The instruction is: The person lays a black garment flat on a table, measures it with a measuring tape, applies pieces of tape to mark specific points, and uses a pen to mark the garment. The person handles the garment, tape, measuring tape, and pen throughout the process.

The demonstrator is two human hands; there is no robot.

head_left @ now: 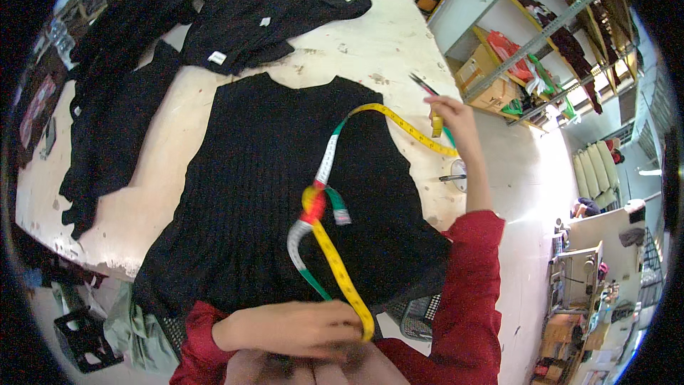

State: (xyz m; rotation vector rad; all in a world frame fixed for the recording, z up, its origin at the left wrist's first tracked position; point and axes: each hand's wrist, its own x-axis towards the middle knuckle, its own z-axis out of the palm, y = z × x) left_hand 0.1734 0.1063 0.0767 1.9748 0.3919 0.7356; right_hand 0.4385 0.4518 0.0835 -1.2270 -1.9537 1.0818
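Observation:
A black sleeveless garment [274,164] with ribbed pleats lies spread on the pale table in front of me. A multicoloured tape measure [342,271] loops across it, its strands crossing in a blurred tangle near the middle. My right hand [454,120], beyond the garment's right edge, is closed on part of the tape. A dark pointed tool [422,84], perhaps snips, shows just past its fingers; I cannot tell whether it is held. Close to my body, my left hand [299,329] bends around the tape at the garment's lower edge, its fingers slightly blurred.
More black garments [249,18] with white labels lie on the far left of the table [356,46]. A small round white object [458,175] with a dark pen-like item sits near the right edge. Shelves with a cardboard box [488,78] and bags stand to the right.

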